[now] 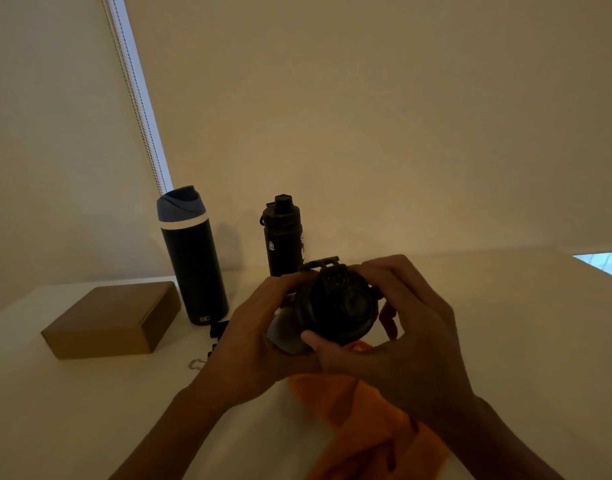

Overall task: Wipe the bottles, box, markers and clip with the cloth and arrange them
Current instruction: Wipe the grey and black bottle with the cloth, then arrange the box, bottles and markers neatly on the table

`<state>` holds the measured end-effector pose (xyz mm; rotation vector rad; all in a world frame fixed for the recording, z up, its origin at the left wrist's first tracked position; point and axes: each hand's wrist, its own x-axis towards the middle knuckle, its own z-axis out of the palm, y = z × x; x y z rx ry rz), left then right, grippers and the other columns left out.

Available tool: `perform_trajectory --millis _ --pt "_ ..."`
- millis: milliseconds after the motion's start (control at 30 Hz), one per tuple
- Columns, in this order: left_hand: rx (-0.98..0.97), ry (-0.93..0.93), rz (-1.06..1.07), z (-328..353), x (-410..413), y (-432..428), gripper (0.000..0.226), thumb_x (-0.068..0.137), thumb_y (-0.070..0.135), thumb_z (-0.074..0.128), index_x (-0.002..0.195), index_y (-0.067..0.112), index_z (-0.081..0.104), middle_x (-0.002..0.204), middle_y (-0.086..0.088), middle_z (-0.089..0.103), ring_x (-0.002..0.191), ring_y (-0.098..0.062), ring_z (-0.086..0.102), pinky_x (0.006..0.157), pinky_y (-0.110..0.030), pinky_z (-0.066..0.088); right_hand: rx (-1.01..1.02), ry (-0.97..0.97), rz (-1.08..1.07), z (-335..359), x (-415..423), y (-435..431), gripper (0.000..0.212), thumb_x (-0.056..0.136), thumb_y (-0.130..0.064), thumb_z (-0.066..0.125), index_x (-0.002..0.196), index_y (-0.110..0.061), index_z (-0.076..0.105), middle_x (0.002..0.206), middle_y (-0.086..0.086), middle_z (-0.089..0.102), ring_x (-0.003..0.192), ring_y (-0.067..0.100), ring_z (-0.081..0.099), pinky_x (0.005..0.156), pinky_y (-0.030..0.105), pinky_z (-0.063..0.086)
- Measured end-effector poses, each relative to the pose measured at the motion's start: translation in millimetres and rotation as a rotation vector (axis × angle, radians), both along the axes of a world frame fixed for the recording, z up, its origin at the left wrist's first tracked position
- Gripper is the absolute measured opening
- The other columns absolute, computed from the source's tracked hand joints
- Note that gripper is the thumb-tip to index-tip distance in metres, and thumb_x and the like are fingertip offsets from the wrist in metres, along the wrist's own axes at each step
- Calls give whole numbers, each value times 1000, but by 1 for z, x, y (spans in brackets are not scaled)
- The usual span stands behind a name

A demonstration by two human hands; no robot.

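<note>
Both hands hold a dark bottle [335, 303] above the table, its black lid end facing me. My left hand [252, 337] grips its body from the left. My right hand [408, 327] curls round the lid, and the orange cloth [370, 420] hangs under its palm. A tall dark bottle with a blue lid [190, 258] stands at the back left, and a smaller black bottle [282, 237] stands behind my hands. The brown box [114, 318] lies at the left. A binder clip [202, 360] lies partly hidden by my left hand. No markers show.
The white table [72, 410] meets a pale wall and a window blind [367, 116] at the back. Its right edge [595, 271] runs past a bright gap. A small dark object [218, 329] lies at the foot of the tall bottle.
</note>
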<state>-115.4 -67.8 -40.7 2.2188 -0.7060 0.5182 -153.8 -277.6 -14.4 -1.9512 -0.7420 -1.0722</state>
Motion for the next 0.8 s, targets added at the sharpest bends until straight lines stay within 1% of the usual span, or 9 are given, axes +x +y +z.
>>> perform_trajectory --millis 67,133,200,267,400,500,600,733,800 --pt "101 9 33 -1 5 -5 103 57 61 84 139 63 21 136 33 39 128 19 35 102 -11 34 58 -16 -12 7 2 0 63 68 -50 88 110 -9 65 107 -3 60 96 12 62 63 19 55" --pt "162 37 80 -7 14 -5 98 63 51 92 135 56 26 134 34 31 121 16 35 107 -14 31 114 14 -25 17 5 -2 58 68 -47 87 107 -10 63 104 -4 60 96 10 63 65 19 56" --pt "204 46 105 -18 23 3 91 65 55 89 129 59 25 128 36 27 117 14 30 104 -16 29 149 60 -74 29 12 -8 57 69 -49 85 107 -14 62 103 -6 60 96 7 62 67 18 57" --pt "233 48 143 -28 29 12 87 67 64 83 134 59 28 128 37 29 118 12 30 98 -12 28 153 96 -154 41 23 -15 55 70 -56 80 107 -19 63 101 -10 60 93 3 59 68 14 53" --pt "123 64 209 -31 37 20 69 77 71 68 139 53 43 133 27 42 116 6 43 99 -22 43 164 231 -306 58 56 -26 54 65 -72 73 99 -31 61 97 -16 58 84 0 56 67 10 39" --pt "78 60 246 -33 37 27 62 81 71 61 138 52 45 129 26 48 112 4 50 95 -22 47 174 302 -365 54 87 -32 61 60 -80 73 95 -30 63 98 -15 58 84 3 58 68 13 41" --pt "45 46 287 -38 37 35 51 88 59 66 135 50 49 123 27 52 108 5 53 93 -20 48 228 361 -393 52 112 -39 66 57 -83 74 95 -30 64 102 -13 59 88 5 59 71 16 45" --pt "-48 81 293 -38 40 35 35 91 55 62 123 56 48 108 33 53 100 10 55 86 -14 44 245 441 -394 59 139 -46 71 56 -83 74 98 -27 63 107 -8 59 92 8 59 73 21 45" --pt "-144 153 295 -40 43 33 33 93 41 66 119 50 49 100 35 47 94 10 52 82 -13 40 255 456 -396 59 147 -48 72 57 -82 74 100 -26 62 109 -6 59 95 12 60 77 24 47"
